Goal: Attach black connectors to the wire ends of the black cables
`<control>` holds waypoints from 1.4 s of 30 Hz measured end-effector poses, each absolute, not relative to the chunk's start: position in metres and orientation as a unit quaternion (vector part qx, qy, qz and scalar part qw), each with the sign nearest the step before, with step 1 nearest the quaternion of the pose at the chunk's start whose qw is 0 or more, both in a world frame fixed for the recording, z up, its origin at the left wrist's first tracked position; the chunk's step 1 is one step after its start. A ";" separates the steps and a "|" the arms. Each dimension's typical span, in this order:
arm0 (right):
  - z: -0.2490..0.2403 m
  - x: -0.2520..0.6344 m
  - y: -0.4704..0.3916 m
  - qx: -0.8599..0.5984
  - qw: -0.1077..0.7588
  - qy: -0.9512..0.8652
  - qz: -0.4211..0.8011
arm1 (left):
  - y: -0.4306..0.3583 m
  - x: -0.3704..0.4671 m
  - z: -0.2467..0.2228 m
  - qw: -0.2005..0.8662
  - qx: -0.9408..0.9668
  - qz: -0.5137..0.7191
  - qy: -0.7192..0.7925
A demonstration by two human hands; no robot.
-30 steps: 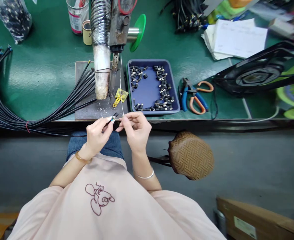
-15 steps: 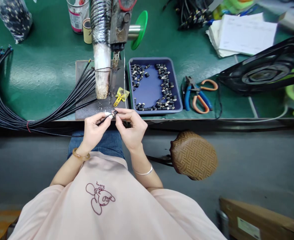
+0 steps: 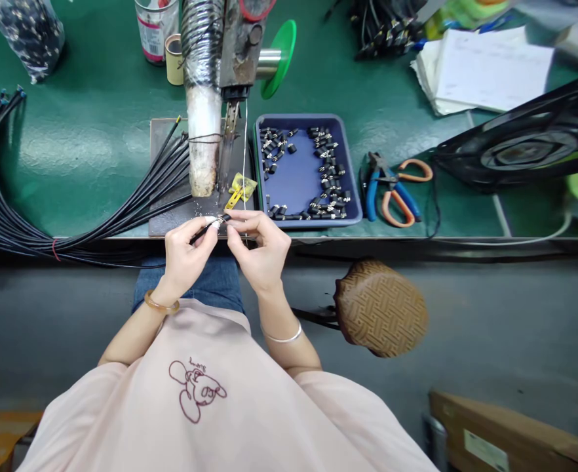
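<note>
Between finger and thumb, my left hand pinches the end of a black cable at the bench's front edge. My right hand closes on a small black connector at that cable's tip; whether the two parts are joined cannot be made out. A bundle of black cables lies to the left, tied with a red band. Just above my hands hang a soldering fixture and a foil-wrapped hose. Right of them, a blue tray holds many small black connectors.
Pliers with blue handles and an orange-handled tool lie right of the tray. A black fan stands farther right. A yellow piece rests on the dark mat. A patterned stool stands below the bench.
The view has shifted slightly. Both hands stay together at the cable end, with the black connector turned a little between the fingers.
</note>
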State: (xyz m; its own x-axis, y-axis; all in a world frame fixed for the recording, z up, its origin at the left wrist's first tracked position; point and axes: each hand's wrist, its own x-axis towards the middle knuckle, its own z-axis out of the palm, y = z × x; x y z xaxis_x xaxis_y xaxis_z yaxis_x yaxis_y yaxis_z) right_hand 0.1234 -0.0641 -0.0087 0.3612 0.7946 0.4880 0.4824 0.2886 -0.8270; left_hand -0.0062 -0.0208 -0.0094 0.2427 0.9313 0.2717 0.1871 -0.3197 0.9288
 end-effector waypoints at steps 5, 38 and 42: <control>-0.010 0.124 -0.062 -0.580 0.584 -0.549 0.144 | -0.018 -0.006 -0.009 0.421 0.666 0.449 0.422; -0.003 0.129 -0.053 -0.562 0.566 -0.593 0.107 | -0.008 -0.005 -0.001 0.442 0.661 0.422 0.435; -0.003 0.130 -0.054 -0.567 0.563 -0.593 0.103 | -0.010 -0.006 0.000 0.420 0.679 0.419 0.431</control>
State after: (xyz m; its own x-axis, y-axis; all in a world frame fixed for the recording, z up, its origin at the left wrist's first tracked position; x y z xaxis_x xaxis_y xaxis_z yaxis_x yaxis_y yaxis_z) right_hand 0.1295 -0.0538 -0.0030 0.2758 0.7881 0.5503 0.5564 0.3360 -0.7600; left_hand -0.0060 -0.0096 -0.0002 0.2766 0.9385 0.2064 0.2339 -0.2741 0.9328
